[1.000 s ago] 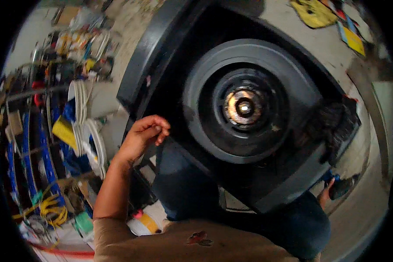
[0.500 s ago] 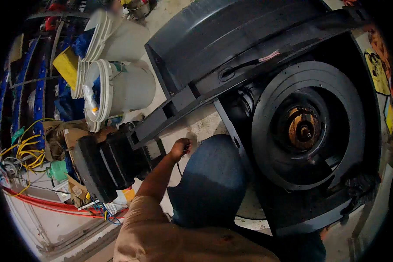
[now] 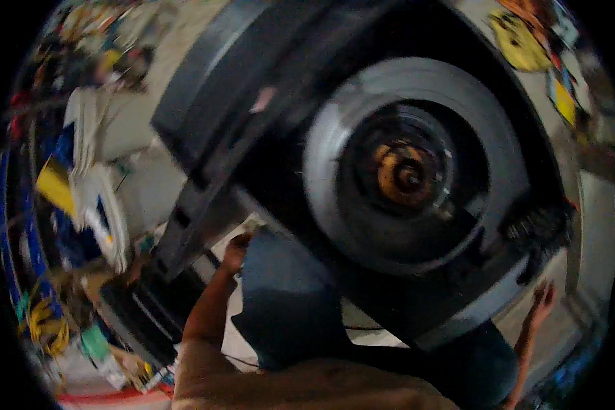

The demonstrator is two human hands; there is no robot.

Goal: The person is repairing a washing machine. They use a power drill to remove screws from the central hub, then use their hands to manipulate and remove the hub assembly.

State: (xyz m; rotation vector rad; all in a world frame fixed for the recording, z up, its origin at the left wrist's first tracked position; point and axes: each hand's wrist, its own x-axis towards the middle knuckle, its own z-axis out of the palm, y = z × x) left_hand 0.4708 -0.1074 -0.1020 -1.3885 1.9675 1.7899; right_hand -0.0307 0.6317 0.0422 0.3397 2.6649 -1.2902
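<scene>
I see a big black machine housing (image 3: pixel 383 297), lying at a slant, and its near edge comes to the person's legs (image 3: pixel 290 287). Its open side is turned upward and shows a wide grey ring (image 3: pixel 328 150). Inside this ring, in the dark hollow, sits a round hub (image 3: pixel 391 183) of rusty orange-brown colour. At the left, a long dark beam (image 3: pixel 229 154) runs diagonally beside the ring.

The top edge cuts off the black machine (image 3: pixel 324 174); blur smears the left hand (image 3: pixel 236 254) and upper-left clutter (image 3: pixel 106 51).
</scene>
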